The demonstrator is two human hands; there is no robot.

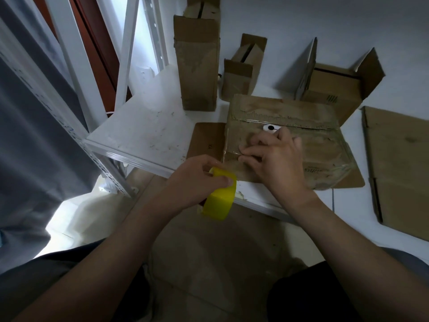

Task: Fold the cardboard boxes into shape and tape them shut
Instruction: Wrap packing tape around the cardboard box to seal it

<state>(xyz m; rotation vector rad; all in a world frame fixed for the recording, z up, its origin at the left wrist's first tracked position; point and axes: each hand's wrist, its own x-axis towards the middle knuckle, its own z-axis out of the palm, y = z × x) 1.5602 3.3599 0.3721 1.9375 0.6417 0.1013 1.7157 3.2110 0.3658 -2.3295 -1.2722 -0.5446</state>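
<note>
The cardboard box point(325, 145) lies flat on the white table point(148, 129), under the right hand point(276, 163), whose bent fingertips point(243, 151) press clear tape point(229, 147) onto its lid. Just below and left of them, the left hand point(197, 180) grips the yellow tape roll point(220, 198). I'd pull the strip taut and rub outward from the fingertips.

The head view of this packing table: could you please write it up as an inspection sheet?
Surface: white table, scuffed.
Job's things: taped box lying flat; yellow tape roll; tall box, small box and wide open box behind; flat cardboard at right.
Clutter: small white-and-black object on the taped box.
Hands: left hand grips the tape roll; right hand presses the taped box.
Cables: nothing seen.
Surroundings: white shelf frame, grey fabric at left.
</note>
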